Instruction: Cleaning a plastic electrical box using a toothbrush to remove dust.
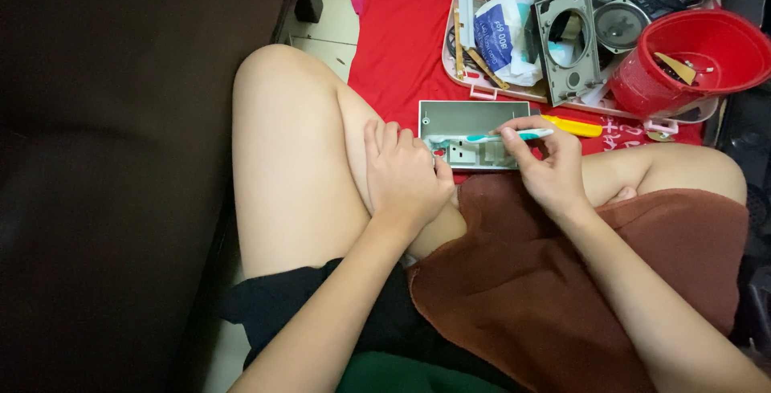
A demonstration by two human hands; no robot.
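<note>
My left hand [405,172] steadies a shallow grey plastic casing [474,132] that rests against my knee, fingers curled over its left edge — clamped on it. My right hand [546,168] is closed around a white and teal toothbrush [502,137], held level, its bristled head lying inside the casing near the left hand. A brown towel [562,281] covers my lap just below both hands. Under the casing a red cloth [401,48] is spread on the floor. Beyond it, at the cloth's far edge, sits a pale tray [446,56] heaped with parts, a grey frame [572,40] standing in it — a red bucket [691,60] beside that. A yellow tool handle [574,126] lies just past my right hand.
</note>
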